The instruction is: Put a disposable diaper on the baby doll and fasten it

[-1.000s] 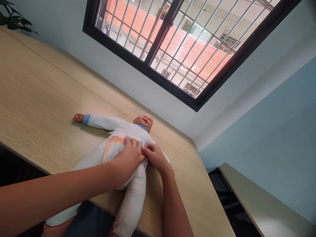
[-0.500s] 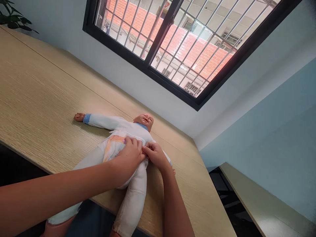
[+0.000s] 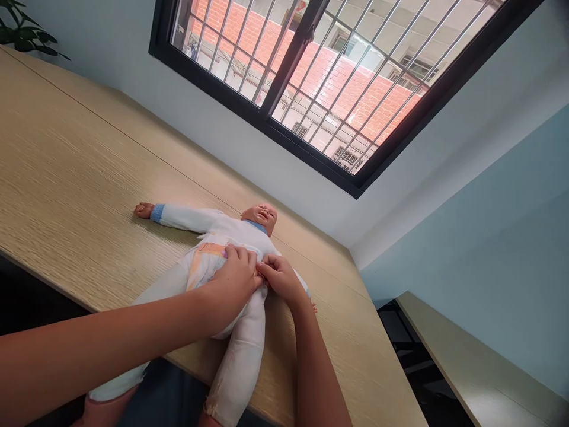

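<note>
A baby doll [image 3: 222, 228] in a white suit with blue cuffs lies on its back on the wooden table [image 3: 66, 178], legs hanging over the near edge. It wears a white diaper [image 3: 202, 264] with a coloured print. My left hand [image 3: 233, 281] lies over the front of the diaper, fingers curled down on it. My right hand [image 3: 280, 279] is closed in a pinch at the diaper's right side, touching my left hand's fingertips. What the pinch holds looks like the diaper's edge or tab.
A barred window [image 3: 320, 77] with a black frame fills the wall behind the table. A green plant [image 3: 22, 32] stands at the far left. A second table top [image 3: 466, 367] shows at the lower right, with a dark gap between the two.
Almost nothing has moved: both hands stay on the diaper. The view has shifted very slightly.
</note>
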{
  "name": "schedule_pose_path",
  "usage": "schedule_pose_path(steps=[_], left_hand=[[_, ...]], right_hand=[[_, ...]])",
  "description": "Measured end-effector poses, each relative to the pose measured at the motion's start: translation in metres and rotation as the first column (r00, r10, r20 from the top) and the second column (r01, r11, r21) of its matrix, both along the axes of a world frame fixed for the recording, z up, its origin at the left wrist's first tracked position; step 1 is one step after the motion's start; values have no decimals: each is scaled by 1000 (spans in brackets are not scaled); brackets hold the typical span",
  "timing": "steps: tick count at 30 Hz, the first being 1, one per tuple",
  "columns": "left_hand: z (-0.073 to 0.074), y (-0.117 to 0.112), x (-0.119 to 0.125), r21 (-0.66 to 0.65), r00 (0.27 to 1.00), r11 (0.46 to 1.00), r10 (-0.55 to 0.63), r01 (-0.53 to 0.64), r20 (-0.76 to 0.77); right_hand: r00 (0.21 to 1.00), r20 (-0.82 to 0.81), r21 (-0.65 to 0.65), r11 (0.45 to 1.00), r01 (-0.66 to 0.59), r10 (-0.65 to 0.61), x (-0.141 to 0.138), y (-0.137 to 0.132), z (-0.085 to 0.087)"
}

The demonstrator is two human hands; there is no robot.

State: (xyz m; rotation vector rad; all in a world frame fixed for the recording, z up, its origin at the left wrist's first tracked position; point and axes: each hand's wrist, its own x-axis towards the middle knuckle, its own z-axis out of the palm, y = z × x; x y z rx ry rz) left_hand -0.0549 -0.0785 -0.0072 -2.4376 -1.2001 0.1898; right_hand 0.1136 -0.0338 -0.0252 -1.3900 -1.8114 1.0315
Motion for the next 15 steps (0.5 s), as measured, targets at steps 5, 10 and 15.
schedule_pose_path(steps=[5,10,15], left_hand=[[-4,1,0,49,1000,999,-2,1,21],[-10,3,1,75,999,997,-6,2,46],[-20,6,0,69,951,998,-34,13,307]], right_hand=[[1000,3,-4,1000,10,-10,0,1,-2],[1000,15,-2,1000,2,-2,0,1,-1],[1000,26,15,1000,-10,9,1,0,0]])
